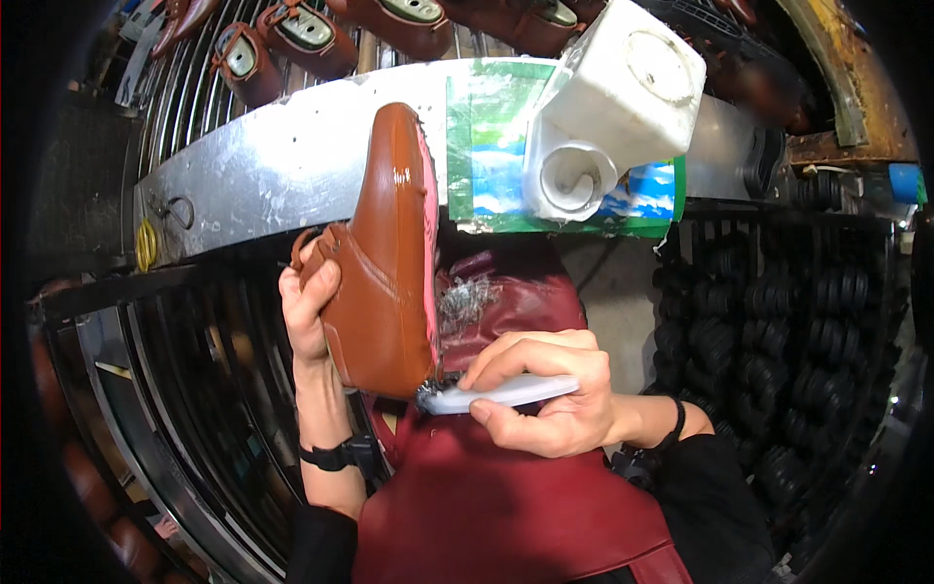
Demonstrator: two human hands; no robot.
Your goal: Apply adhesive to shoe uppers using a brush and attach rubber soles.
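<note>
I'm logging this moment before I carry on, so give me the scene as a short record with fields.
Left hand: the left hand grips a brown leather shoe near its laced opening
Shoe pose: toe pointing away from the person, pink underside facing right
Right hand: the right hand pinches a pale-handled brush
Brush position: dark bristles at the shoe's heel end
Bench: metal bench with a white plastic jug over a green-and-blue sheet
Behind bench: more brown shoes
Clothing: maroon apron

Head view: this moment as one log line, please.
left hand: holds brown shoe | right hand: holds brush | bristles: at shoe's heel
</note>
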